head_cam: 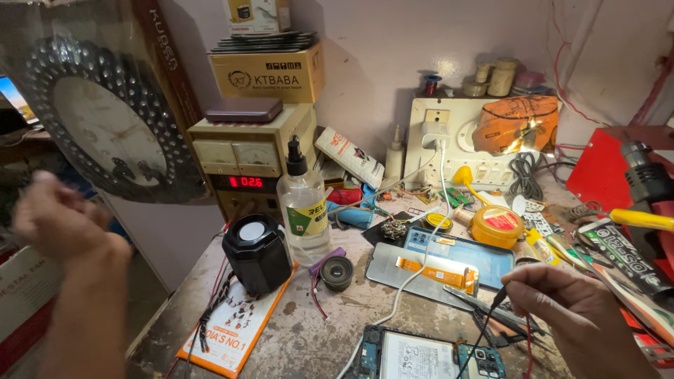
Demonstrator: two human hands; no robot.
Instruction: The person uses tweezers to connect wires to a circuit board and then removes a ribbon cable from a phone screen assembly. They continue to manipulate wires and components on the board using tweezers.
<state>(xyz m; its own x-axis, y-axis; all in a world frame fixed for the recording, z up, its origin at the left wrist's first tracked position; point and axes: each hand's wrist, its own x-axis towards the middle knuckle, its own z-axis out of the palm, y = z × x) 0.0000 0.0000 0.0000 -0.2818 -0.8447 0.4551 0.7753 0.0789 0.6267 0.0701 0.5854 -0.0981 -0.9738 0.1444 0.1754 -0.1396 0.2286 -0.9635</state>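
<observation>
**A:** Start at the left edge. What do you have?

**B:** I see the left hand raised off the bench, blurred, fingers curled loosely inward. I cannot tell whether anything is in it. Behind it hangs a round wall clock with a dark studded rim, wrapped in clear plastic.

**A:** And moving across the bench?

**B:** A black faceted speaker box with a pale round top stands on an orange printed card. Just beside it is a clear plastic bottle with a black nozzle, in front of a beige bench power supply with a red lit display. A small round loose speaker cone lies near the bottle's base.

**A:** Centre?

**B:** An opened blue phone back with an orange flex ribbon, and at the near edge an opened phone with its battery and board showing.

**A:** The right side?

**B:** My right hand is pinched shut around a thin black probe, tip pointing down-left, its black lead trailing toward the near phone.
</observation>
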